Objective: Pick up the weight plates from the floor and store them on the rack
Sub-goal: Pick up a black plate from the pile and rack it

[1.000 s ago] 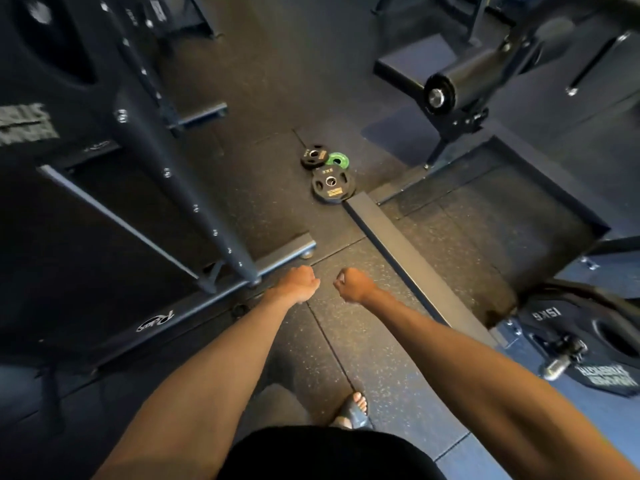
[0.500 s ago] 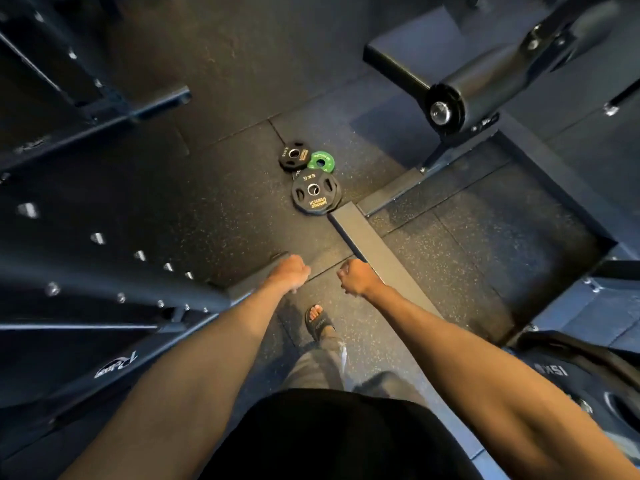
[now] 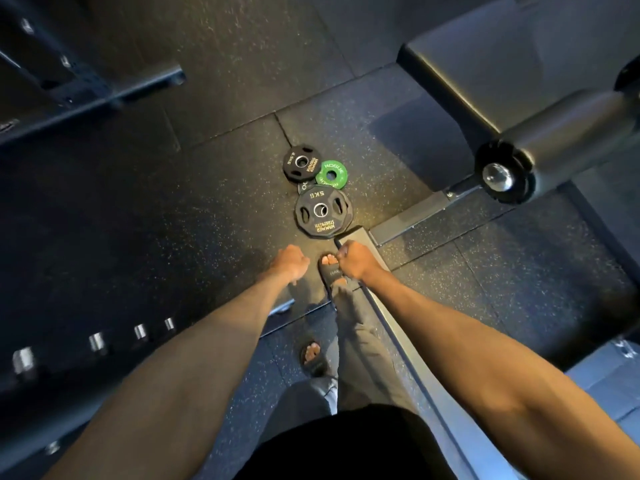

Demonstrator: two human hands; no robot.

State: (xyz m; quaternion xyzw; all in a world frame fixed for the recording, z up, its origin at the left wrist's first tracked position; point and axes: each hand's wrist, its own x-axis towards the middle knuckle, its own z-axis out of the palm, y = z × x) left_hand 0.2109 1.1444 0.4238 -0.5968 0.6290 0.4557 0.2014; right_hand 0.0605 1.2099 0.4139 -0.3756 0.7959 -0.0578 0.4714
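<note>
Several weight plates lie flat on the dark rubber floor ahead of me. Nearest is a black 5 kg plate (image 3: 323, 212). Behind it lie a black 2.5 kg plate (image 3: 302, 163) and a small green plate (image 3: 331, 173). Another small black plate (image 3: 304, 186) peeks out from under them, mostly hidden. My left hand (image 3: 288, 262) and my right hand (image 3: 356, 258) hang in front of me, just short of the 5 kg plate. Both have curled fingers and hold nothing.
A steel floor beam (image 3: 388, 306) runs from the plates back past my right side. A padded machine with a roller (image 3: 540, 147) stands at the right. Rack uprights with bolts (image 3: 97, 341) fill the left. My sandalled feet (image 3: 332, 271) stand near the beam.
I have walked forward, so the plates are closer and larger in view. Both hands stay curled in front of me. The rack upright has slid to the lower left.
</note>
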